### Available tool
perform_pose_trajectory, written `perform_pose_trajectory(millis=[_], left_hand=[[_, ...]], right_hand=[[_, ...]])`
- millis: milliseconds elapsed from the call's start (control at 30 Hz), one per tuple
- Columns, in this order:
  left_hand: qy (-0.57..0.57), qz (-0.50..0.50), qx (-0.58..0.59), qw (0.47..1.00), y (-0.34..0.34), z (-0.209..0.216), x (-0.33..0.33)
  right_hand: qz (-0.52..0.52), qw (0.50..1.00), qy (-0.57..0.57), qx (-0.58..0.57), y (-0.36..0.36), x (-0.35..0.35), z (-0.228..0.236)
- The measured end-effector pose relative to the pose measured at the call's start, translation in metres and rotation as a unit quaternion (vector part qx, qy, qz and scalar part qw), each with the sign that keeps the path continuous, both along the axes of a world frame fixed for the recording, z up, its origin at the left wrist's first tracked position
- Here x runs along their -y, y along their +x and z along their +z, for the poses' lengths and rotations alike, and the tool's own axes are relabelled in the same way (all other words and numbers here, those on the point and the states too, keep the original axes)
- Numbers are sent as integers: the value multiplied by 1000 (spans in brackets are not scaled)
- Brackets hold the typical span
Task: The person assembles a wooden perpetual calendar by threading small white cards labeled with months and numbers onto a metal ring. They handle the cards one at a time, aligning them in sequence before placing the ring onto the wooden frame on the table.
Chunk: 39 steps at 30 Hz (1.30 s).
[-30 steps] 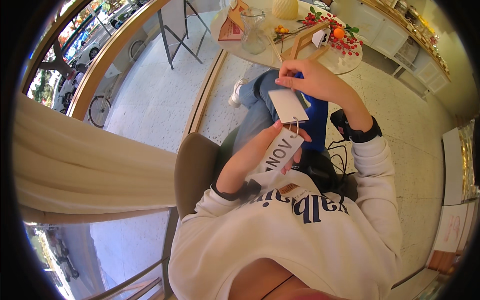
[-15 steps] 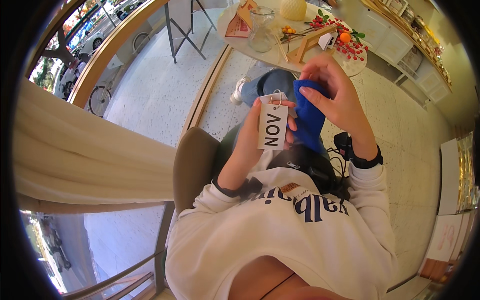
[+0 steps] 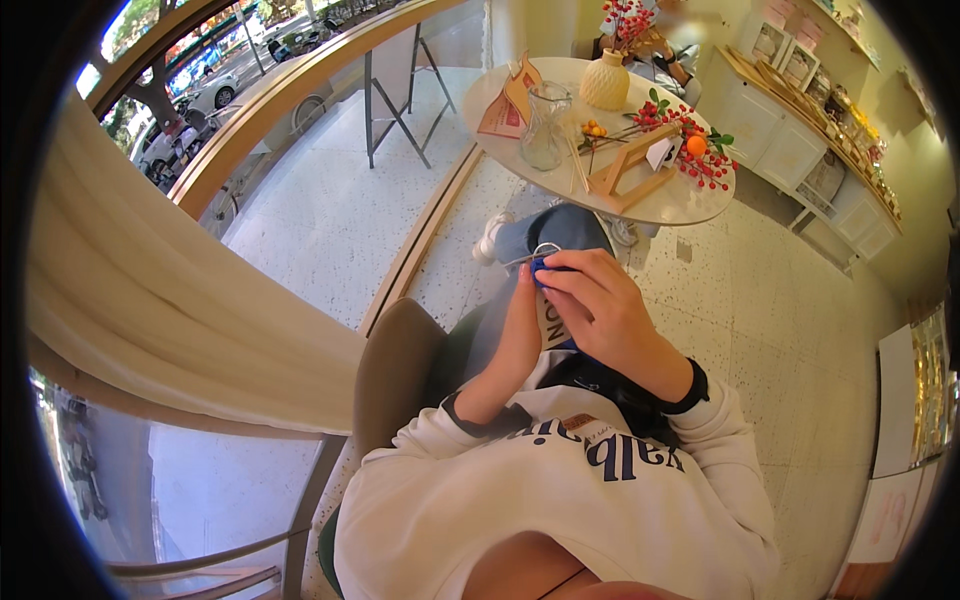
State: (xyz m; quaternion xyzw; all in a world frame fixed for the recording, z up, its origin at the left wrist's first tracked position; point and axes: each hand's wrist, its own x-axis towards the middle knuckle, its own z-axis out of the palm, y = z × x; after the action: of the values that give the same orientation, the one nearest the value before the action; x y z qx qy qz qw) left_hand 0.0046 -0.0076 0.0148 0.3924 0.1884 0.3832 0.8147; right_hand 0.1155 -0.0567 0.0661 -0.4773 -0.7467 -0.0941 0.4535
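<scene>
A stack of white cards (image 3: pixel 551 322) with bold black print hangs on a metal ring (image 3: pixel 547 249) above my lap. My left hand (image 3: pixel 517 328) is closed on the cards from the left side. My right hand (image 3: pixel 612 312) pinches a blue cloth (image 3: pixel 541 271) against the top of the cards, just below the ring. Most of the cloth and the cards are hidden behind my right fingers.
Beyond my knees stands a round table (image 3: pixel 690 212). It bears a glass vase (image 3: pixel 543 135), a cream vase (image 3: pixel 604 82), a wooden stand (image 3: pixel 630 185) and red berry sprigs (image 3: pixel 712 172). A chair back (image 3: pixel 395 365) and curtain (image 3: pixel 190 310) are on my left.
My right hand has moved left and down, bringing the blue cloth onto the top of the cards. The cards are now largely covered. The view has shifted, showing more of the table.
</scene>
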Motion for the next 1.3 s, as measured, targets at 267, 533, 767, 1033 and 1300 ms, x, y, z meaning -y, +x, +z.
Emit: perform_pose_trajectory(millis=[267, 533, 767, 1033, 1300], left_hand=[[18, 34, 78, 996, 5, -16, 0], [159, 108, 81, 978, 2, -25, -10], [150, 115, 109, 976, 0, -25, -13], [224, 205, 36, 952, 2, -12, -8], [106, 163, 116, 974, -10, -25, -25]], right_hand=[[-31, 983, 52, 173, -1, 4, -10], [24, 998, 1, 58, -9, 7, -7], [59, 998, -22, 30, -15, 10, -3], [63, 998, -14, 16, -8, -1, 7], [111, 991, -70, 12, -18, -7, -3]])
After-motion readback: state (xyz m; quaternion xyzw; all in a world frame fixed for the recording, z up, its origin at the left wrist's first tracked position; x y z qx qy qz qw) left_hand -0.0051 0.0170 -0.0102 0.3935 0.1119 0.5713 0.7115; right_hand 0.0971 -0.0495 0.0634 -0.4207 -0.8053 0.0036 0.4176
